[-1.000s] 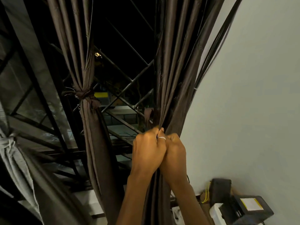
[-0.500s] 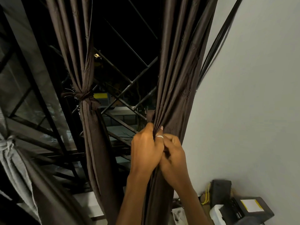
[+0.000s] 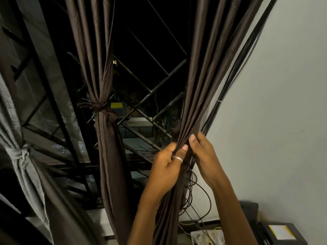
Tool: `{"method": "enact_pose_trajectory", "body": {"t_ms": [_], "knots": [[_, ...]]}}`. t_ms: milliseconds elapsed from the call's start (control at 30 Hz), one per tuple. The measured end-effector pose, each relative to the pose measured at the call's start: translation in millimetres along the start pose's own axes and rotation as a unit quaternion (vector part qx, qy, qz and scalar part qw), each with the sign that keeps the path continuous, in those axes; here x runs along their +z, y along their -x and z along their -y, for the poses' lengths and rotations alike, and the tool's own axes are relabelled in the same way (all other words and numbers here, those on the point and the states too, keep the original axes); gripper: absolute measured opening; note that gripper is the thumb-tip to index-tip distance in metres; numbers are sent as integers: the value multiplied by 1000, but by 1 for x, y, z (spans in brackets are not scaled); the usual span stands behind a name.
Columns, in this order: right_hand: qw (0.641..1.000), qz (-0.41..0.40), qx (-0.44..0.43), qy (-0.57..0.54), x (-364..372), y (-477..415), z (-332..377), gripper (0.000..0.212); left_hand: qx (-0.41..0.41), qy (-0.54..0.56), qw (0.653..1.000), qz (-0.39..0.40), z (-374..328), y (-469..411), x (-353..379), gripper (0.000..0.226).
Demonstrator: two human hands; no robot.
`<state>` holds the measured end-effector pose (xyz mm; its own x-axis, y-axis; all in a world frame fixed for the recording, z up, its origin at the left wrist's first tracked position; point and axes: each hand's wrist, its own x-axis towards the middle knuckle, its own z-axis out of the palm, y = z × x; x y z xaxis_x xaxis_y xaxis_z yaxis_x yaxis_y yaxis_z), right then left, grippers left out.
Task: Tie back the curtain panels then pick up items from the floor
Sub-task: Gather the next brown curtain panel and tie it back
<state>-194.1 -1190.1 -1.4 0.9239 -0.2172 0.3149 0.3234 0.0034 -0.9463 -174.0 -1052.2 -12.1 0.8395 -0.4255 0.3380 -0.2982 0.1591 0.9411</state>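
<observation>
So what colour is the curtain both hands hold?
Plain dark brown curtain panel, clearest in the head view.

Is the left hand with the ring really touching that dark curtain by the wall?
Touching. The head view shows the left hand pinching the gathered folds of the dark curtain between thumb and fingers.

Single head view, wide-angle, faces window grille [image 3: 168, 76] close, wall [image 3: 283, 103] at right.

At your lower right, a dark desk [image 3: 200, 225] meets the wall [image 3: 283, 121]. On it you see a black box [image 3: 265, 236] bearing a yellow-edged label [image 3: 281, 234], a white item [image 3: 203, 236] tangled in wires, and a dark block [image 3: 248, 209] behind.
</observation>
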Motion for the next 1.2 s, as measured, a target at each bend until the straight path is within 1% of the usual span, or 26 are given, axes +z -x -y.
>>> {"method": "enact_pose_trajectory", "body": {"t_ms": [133,233,300,367,400,533,667,733,867,1067,1200], "knots": [[996,-3,44,-72,5,-2,-3,62,-61,112,992,16,1,3,6,31],[994,2,47,-95,6,-3,-4,58,-73,130,989,-5,0,4,8,27],[995,4,48,-90,6,-3,-2,47,-75,105,991,-31,0,4,9,29],[995,-5,55,-79,7,-3,1,35,-64,63,995,-53,0,5,9,26],[995,-13,59,-75,8,-3,1,33,-56,42,995,-67,0,5,9,24],[997,-45,55,-27,10,-4,3,36,-4,-70,987,-142,0,5,6,21],[997,-63,43,-3,13,1,4,33,28,-112,966,-231,-4,6,2,30],[997,-66,40,-5,14,5,6,29,43,-151,953,-258,-6,5,-2,32],[997,-66,38,-5,16,10,7,25,35,-184,952,-240,-7,4,-6,34],[997,-74,35,-5,18,14,8,23,46,-213,945,-246,-9,6,-9,19],[997,-77,25,6,20,16,9,22,20,-188,959,-211,-10,7,-9,17]]}}
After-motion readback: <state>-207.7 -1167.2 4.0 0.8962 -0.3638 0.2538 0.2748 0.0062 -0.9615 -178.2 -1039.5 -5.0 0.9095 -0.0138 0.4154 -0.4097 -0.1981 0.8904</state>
